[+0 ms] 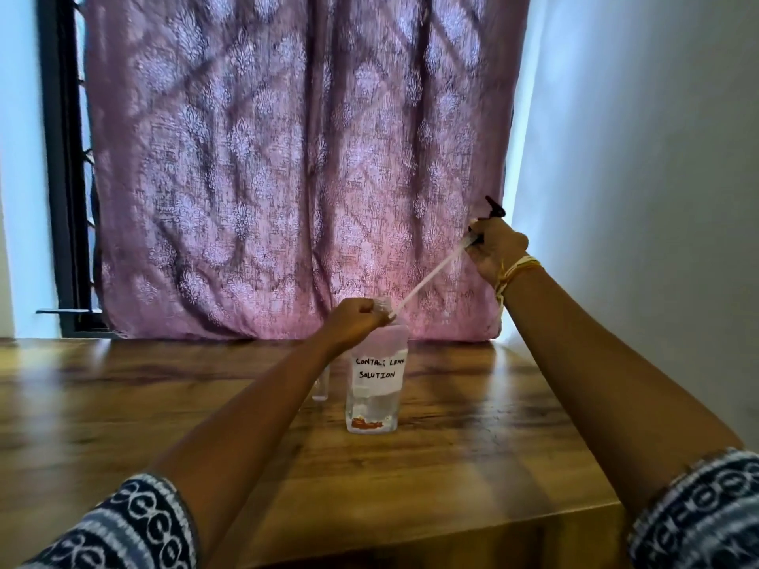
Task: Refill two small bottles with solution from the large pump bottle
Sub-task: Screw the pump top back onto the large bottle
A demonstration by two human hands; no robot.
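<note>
While the left hand [356, 320] curls around the neck of the large bottle [376, 379], holding it upright on the wooden table [472, 457], the right hand [495, 250] is raised up and to the right, gripping the black pump head [495, 210]. The pump's thin white tube [427, 279] slants down from that right hand to the mouth of the bottle, where its lower end sits just beside the left hand's knuckles. The bottle is clear, with a little liquid in the bottom and a white handwritten label that reads roughly "contact lens solution". Yellow and white threads [515, 271] circle the right wrist. Just left of the large bottle, a small clear bottle [321, 384] stands on the table, mostly hidden behind the left forearm; only a sliver of it shows. The bottle's neck is covered by the left hand's fingers. Patterned dark and white sleeves [135, 527] are cut off at the lower edge. A pink patterned curtain [287, 166] hangs behind the table.
</note>
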